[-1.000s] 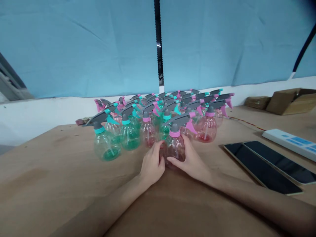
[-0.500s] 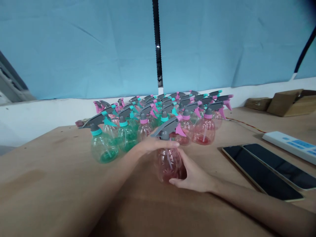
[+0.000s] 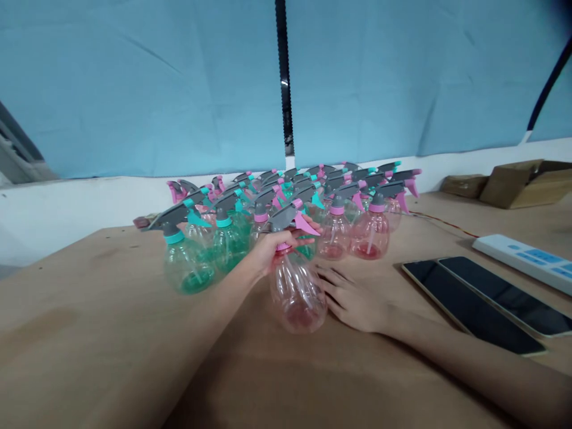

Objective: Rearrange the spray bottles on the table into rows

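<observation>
Plainly, the pink spray bottle (image 3: 299, 298) was in front of the others, near the middle of the bench (image 3: 98, 322), leaning with its grey head up to the left and its base toward the right. Whether that base touched the wood I could not tell. The left hand (image 3: 268, 253) had its fingers wrapped around the neck, just under the head (the pink trigger stuck out above them). The right hand (image 3: 357, 304) held nothing; its fingers were loosely spread beside the bottle's right side, their tips so close that contact was impossible to judge.

Just behind stood a crowd of similar bottles. Green ones (image 3: 190, 268) with turquoise collars were at the near left, and pink ones (image 3: 370, 235), with a little red at the bottom, stood to the right.

Farther right, two dark-screened phones (image 3: 473, 310) lay side by side, with a white power strip (image 3: 513, 250) beyond them. An open cardboard box (image 3: 513, 185) sat at the back right. Behind everything, a blue sheet (image 3: 134, 89) covered most of the white wall (image 3: 102, 205), crossed by a black strip (image 3: 285, 77).
</observation>
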Available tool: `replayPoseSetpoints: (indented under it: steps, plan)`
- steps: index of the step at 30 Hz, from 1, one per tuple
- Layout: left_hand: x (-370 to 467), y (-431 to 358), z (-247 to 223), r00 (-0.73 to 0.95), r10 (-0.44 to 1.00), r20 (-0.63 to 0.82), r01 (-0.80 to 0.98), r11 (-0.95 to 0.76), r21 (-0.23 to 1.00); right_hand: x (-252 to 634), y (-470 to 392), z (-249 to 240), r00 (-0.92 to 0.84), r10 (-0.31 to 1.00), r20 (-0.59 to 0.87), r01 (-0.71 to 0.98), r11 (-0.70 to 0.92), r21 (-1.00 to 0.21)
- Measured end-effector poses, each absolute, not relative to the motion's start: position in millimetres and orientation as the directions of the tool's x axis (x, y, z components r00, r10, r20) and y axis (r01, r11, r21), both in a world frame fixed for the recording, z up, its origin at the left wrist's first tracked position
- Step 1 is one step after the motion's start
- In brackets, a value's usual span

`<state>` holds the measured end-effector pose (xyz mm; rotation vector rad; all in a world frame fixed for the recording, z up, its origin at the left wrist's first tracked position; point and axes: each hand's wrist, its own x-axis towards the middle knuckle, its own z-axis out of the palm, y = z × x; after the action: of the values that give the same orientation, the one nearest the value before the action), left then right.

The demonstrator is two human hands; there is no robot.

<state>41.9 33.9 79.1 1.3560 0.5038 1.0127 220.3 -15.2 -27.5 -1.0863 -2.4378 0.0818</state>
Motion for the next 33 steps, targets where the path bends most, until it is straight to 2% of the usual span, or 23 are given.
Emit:
replayPoseSetpoints:
  steps: [4, 10, 14, 20, 33]
  plan:
    - [45, 30, 81, 0.517, 0.820, 0.243, -0.256, -0.123, 0.959, 220, -15, -29, -0.601, 0.710, 0.367, 0.704, 0.687, -0.176]
    - [47, 23, 86, 0.517, 0.800, 0.305, -0.256, -0.195, 0.947, 220, -16, -26, -0.611, 0.699, 0.372, 0.688, 0.701, -0.186]
    - [48, 22, 87, 0.556, 0.792, 0.252, -0.175, -0.185, 0.967, 220, -16, -25, -0.613, 0.699, 0.368, 0.687, 0.702, -0.188]
    - [44, 32, 80, 0.582, 0.749, 0.316, -0.285, -0.177, 0.942, 220, -16, -24, -0.618, 0.699, 0.359, 0.684, 0.704, -0.192]
    - [43, 33, 80, 0.589, 0.739, 0.328, -0.287, -0.188, 0.939, 220, -16, -25, -0.615, 0.691, 0.380, 0.666, 0.713, -0.219]
